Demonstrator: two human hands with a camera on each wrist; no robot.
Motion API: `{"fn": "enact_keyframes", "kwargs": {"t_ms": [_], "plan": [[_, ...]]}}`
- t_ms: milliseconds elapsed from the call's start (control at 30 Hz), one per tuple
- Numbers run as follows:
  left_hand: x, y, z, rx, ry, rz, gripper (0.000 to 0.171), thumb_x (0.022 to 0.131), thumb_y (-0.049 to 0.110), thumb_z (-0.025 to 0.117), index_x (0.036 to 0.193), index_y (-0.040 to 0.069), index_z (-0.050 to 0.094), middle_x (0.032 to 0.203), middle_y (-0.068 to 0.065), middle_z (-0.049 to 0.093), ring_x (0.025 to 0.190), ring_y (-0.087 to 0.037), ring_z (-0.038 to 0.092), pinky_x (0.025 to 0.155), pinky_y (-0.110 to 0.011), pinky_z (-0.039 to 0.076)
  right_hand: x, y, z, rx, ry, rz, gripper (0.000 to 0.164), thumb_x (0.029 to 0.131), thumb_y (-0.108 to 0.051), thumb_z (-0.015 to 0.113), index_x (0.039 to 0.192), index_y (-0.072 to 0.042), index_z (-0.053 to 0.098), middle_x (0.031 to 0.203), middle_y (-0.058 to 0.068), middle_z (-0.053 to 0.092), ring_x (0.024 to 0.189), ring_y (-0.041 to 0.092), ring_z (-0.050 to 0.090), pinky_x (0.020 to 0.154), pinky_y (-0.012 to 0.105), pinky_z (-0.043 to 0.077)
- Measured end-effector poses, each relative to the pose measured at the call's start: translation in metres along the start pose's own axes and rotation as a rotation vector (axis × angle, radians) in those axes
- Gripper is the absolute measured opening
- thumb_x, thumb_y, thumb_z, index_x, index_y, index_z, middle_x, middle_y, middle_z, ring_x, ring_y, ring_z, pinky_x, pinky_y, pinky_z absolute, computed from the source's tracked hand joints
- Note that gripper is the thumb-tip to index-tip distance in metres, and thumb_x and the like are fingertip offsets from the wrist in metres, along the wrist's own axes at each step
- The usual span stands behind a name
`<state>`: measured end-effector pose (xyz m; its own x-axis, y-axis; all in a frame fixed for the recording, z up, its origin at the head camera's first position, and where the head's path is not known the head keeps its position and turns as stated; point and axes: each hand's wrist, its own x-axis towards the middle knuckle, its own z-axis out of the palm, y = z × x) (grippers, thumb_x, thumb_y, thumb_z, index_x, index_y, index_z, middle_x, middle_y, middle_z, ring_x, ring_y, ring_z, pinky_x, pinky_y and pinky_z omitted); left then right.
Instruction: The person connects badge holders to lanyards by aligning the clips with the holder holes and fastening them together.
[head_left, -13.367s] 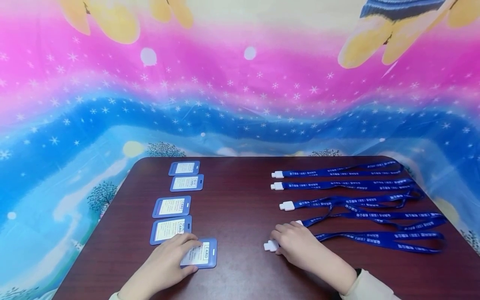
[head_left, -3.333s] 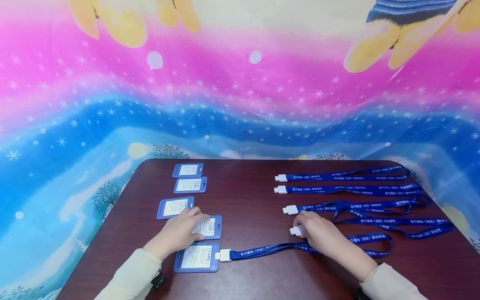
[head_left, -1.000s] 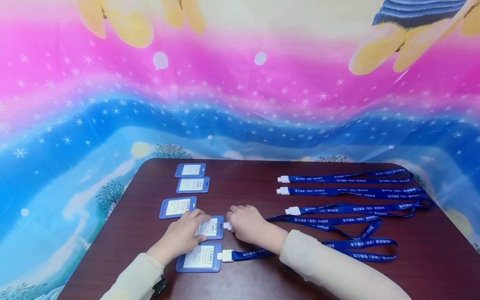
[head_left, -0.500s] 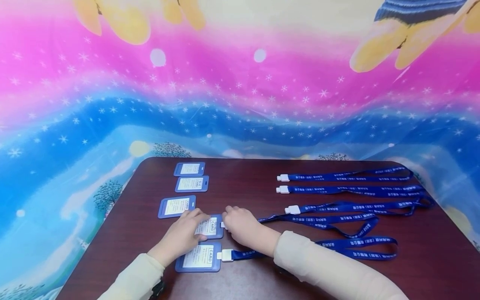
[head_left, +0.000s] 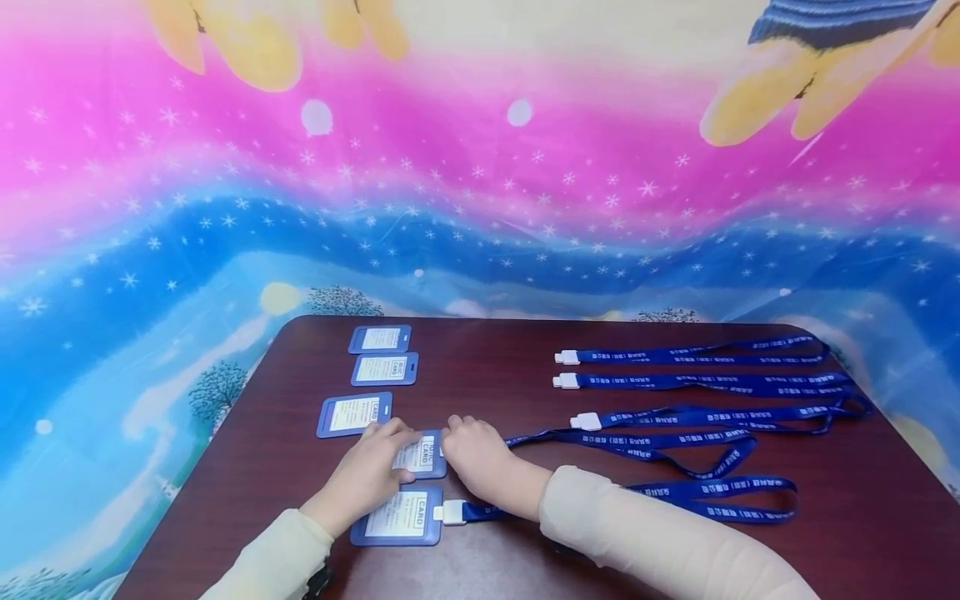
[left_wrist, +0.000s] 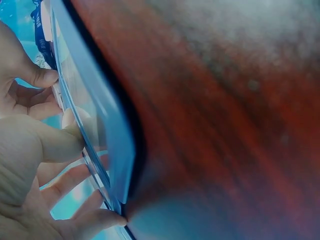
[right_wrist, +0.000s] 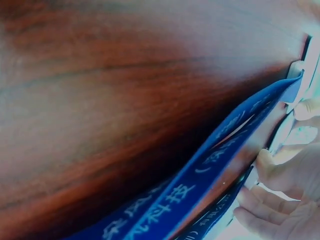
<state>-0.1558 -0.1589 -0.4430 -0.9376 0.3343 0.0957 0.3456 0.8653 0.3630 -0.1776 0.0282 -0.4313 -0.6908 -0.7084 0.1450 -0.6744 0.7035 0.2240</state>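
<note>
In the head view, my left hand (head_left: 360,479) grips a blue badge holder (head_left: 429,454) by its long edges, flat on the table. My right hand (head_left: 478,454) pinches the clip of a blue lanyard (head_left: 622,442) at the holder's slotted end; the fingers hide the clip from above. The right wrist view shows a bit of this white clip (right_wrist: 252,177) by the fingertips. Just nearer lies another badge holder (head_left: 397,517) with a lanyard's white clip (head_left: 453,512) at its slot. This lanyard's strap (head_left: 712,498) passes under my right forearm.
Farther back on the left, a badge holder (head_left: 354,414) lies alone, with two more (head_left: 384,368) near the far edge of the brown table (head_left: 480,358). On the right, three lanyards (head_left: 697,381) lie straight out, white clips pointing left. A patterned cloth (head_left: 480,183) hangs behind.
Since the oldest frame, the nearest holder and lanyard have been joined. My left hand moved to the second holder, which shifted right; my right hand brought the second lanyard's clip left against it.
</note>
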Motion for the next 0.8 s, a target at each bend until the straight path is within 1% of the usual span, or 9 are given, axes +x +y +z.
{"fn": "enact_keyframes", "kwargs": {"t_ms": [100,233,367,433,500,633,800], "plan": [[0.0,0.0,0.0,0.007,-0.011,-0.007,0.048,0.076,0.01,0.086,0.121,0.007,0.07,0.107,0.001,0.062,0.103,-0.021,0.056,0.107,-0.048,0.04,0.0,-0.001,0.001,-0.01,0.011,-0.013,0.008,0.091,-0.01,0.068,0.097,-0.007,0.072,0.086,0.004,0.061,0.074,0.014,0.06,0.061,0.025,0.053],[0.0,0.002,-0.003,0.006,-0.037,-0.014,0.048,0.077,0.009,0.085,0.122,0.006,0.069,0.109,0.0,0.061,0.103,-0.022,0.054,0.1,-0.045,0.046,-0.001,0.0,-0.001,0.009,-0.021,-0.007,0.011,0.092,-0.011,0.069,0.101,-0.007,0.072,0.089,0.004,0.062,0.078,0.013,0.061,0.064,0.025,0.054],[-0.002,0.006,-0.004,0.008,-0.066,-0.015,0.048,0.079,0.009,0.083,0.124,0.007,0.067,0.114,-0.001,0.059,0.105,-0.023,0.052,0.092,-0.044,0.052,-0.006,0.005,-0.007,0.093,-0.062,0.01,0.016,0.09,-0.014,0.071,0.105,-0.007,0.073,0.092,0.003,0.063,0.082,0.013,0.062,0.069,0.025,0.055],[-0.003,0.007,-0.005,0.022,-0.076,-0.013,0.048,0.081,0.011,0.081,0.126,0.008,0.066,0.118,-0.002,0.059,0.107,-0.023,0.052,0.087,-0.045,0.054,-0.01,0.009,-0.009,0.147,-0.073,0.014,0.017,0.09,-0.015,0.072,0.105,-0.007,0.073,0.093,0.003,0.063,0.083,0.012,0.061,0.07,0.025,0.055],[-0.003,0.007,-0.005,0.04,-0.084,-0.011,0.048,0.082,0.014,0.081,0.128,0.01,0.065,0.121,-0.002,0.058,0.109,-0.022,0.052,0.085,-0.047,0.054,-0.014,0.013,-0.011,0.196,-0.072,0.011,0.018,0.089,-0.016,0.074,0.105,-0.007,0.073,0.092,0.002,0.063,0.082,0.012,0.06,0.071,0.025,0.055],[-0.004,0.006,-0.007,0.065,-0.087,-0.014,0.05,0.083,0.017,0.08,0.13,0.011,0.064,0.126,-0.002,0.058,0.112,-0.023,0.053,0.088,-0.049,0.053,-0.022,0.02,-0.016,0.256,-0.061,-0.001,0.02,0.09,-0.02,0.075,0.107,-0.01,0.074,0.094,0.0,0.066,0.083,0.01,0.06,0.075,0.025,0.055],[-0.005,0.007,-0.011,0.062,-0.068,0.004,0.044,0.084,0.017,0.079,0.126,0.012,0.066,0.123,-0.001,0.06,0.11,-0.021,0.055,0.09,-0.047,0.053,-0.033,0.028,-0.021,0.308,-0.036,0.001,0.023,0.09,-0.022,0.075,0.111,-0.012,0.074,0.099,0.0,0.069,0.09,0.011,0.063,0.083,0.027,0.055]]}}
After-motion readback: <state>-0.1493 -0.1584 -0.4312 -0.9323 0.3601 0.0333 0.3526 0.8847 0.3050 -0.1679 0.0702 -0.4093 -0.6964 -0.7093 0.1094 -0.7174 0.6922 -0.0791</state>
